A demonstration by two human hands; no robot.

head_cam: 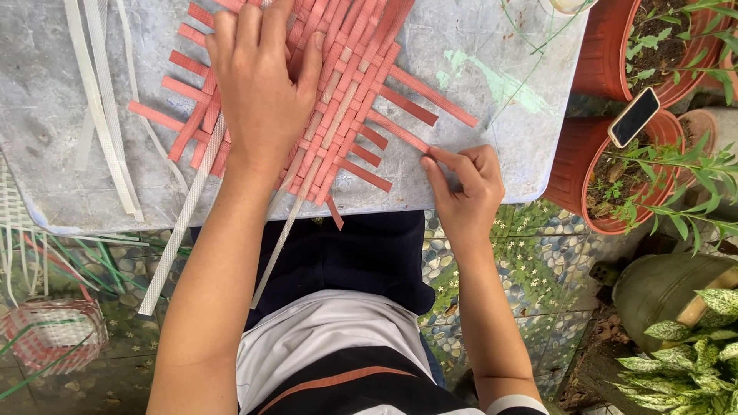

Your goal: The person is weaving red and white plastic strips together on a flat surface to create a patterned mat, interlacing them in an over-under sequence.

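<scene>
Red plastic strips form a woven mat (338,92) lying on the grey table (492,69). Seen from the head camera, the left hand (261,84) lies flat on the weave, fingers spread wide, pinning it down. The right hand (465,188) pinches the free end of one red strip (400,132) at the mat's right edge, thumb and forefinger closed on it. White strips (104,100) lie at the left. Doing this well likely means steady pressure on the weave while drawing the strip snug and straight.

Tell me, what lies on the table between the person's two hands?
In the head view, between the left hand and the right hand lies the woven mat of red strips, its loose ends sticking out over the grey table.
</scene>
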